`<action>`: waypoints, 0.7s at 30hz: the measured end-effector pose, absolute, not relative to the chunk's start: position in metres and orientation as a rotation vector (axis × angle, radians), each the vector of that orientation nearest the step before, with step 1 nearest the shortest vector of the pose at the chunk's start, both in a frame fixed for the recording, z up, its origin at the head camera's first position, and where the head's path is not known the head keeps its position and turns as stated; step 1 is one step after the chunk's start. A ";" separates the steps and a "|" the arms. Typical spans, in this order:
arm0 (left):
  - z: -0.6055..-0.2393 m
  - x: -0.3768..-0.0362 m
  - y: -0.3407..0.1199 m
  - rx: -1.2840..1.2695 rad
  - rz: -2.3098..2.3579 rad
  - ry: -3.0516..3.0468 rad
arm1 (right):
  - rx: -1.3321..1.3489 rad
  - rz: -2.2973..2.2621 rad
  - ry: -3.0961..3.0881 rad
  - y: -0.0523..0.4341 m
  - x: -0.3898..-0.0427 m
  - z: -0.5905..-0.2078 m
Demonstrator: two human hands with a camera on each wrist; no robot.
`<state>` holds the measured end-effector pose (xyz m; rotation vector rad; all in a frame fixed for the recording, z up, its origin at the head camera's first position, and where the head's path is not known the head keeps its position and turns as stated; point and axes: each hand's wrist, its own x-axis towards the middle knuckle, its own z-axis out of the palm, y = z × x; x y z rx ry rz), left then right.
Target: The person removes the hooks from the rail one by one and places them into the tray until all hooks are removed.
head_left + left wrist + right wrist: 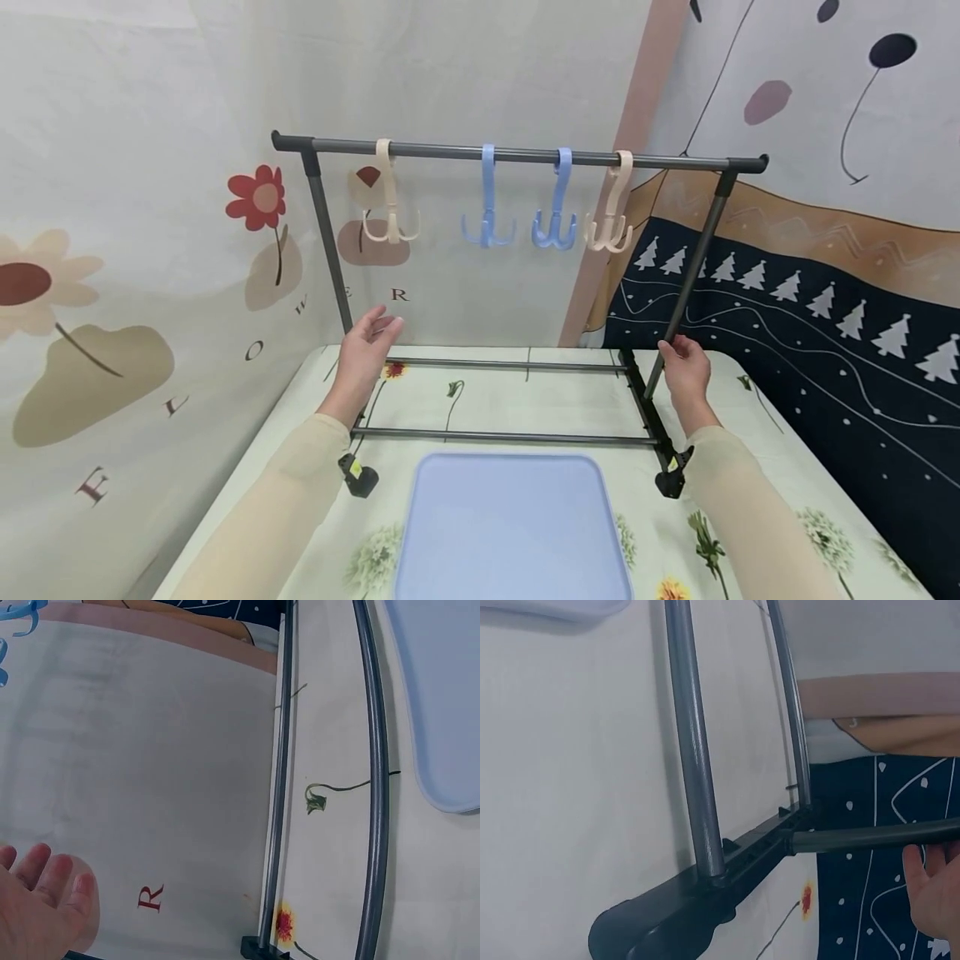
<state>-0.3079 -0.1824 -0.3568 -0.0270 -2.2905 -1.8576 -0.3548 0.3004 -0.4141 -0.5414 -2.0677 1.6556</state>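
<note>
A grey metal rack (517,155) stands on the table. From its top bar hang a beige hook (390,200), two blue hooks (487,204) (557,208) and another beige hook (615,212). My left hand (377,327) is raised with the fingers straight, just right of the rack's left post (330,250), and holds nothing. It shows at the lower left of the left wrist view as the left hand (41,904). My right hand (681,357) hovers beside the right post (693,258), fingers relaxed. In the right wrist view the right hand (934,889) lies just under the post (870,836) without wrapping it.
A pale blue tray (510,525) lies on the flowered tablecloth (750,517) in front of the rack's lower rails (502,435). The rack's black foot (667,922) sits near the table's right side. Patterned cloth hangs behind and on both sides.
</note>
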 end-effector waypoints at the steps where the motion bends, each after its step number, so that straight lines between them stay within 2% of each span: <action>1: -0.356 -0.308 -0.182 -0.023 -1.858 -2.287 | -0.541 1.644 -2.072 0.301 -0.355 -0.415; 21: -0.306 -0.323 -0.180 0.005 -1.847 -2.001 | -0.486 1.475 -2.196 0.309 -0.358 -0.421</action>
